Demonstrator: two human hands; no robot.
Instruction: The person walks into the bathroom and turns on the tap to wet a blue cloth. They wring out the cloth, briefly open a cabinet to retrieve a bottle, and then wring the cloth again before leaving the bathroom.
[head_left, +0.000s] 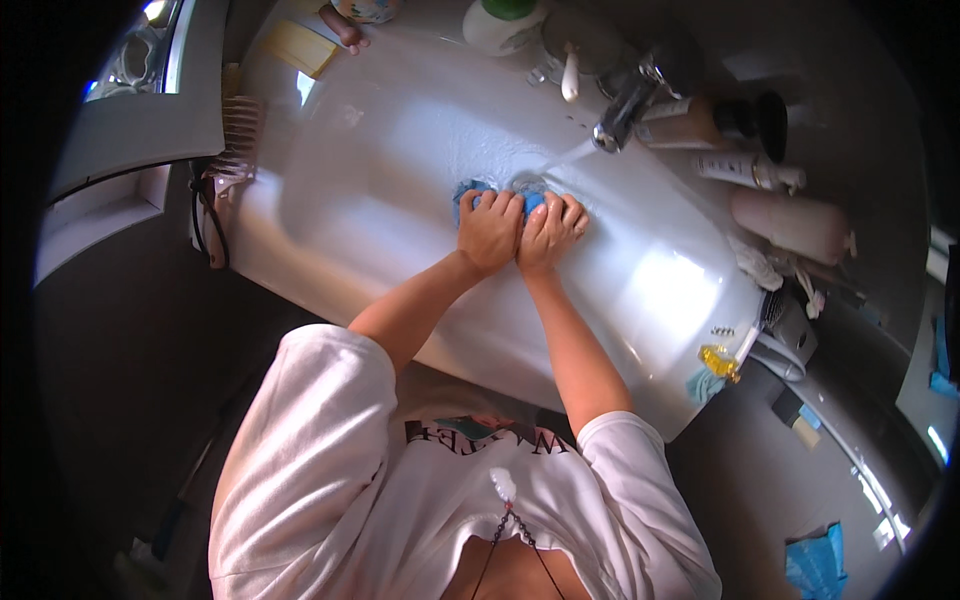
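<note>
Both of my hands press together on a wet blue cloth (466, 196) at the bottom of a white washbasin (360, 195). My left hand (491, 229) has its fingers curled over the cloth's left part. Beside it and touching it, my right hand (551, 229) grips the cloth's right part, a bit of blue showing between the two. Water runs from a chrome faucet (619, 124) and lands just beyond my fingers, near the round drain (529, 184). Part of the cloth is hidden under my hands.
Along the right rim lie a brown pump bottle (682, 124), a white pump bottle (739, 169) and a pink bottle (791, 223). A yellow glass-like item (718, 361) and a pale teal cloth (705, 386) are at the near right corner. A pink comb (240, 139) is at the left.
</note>
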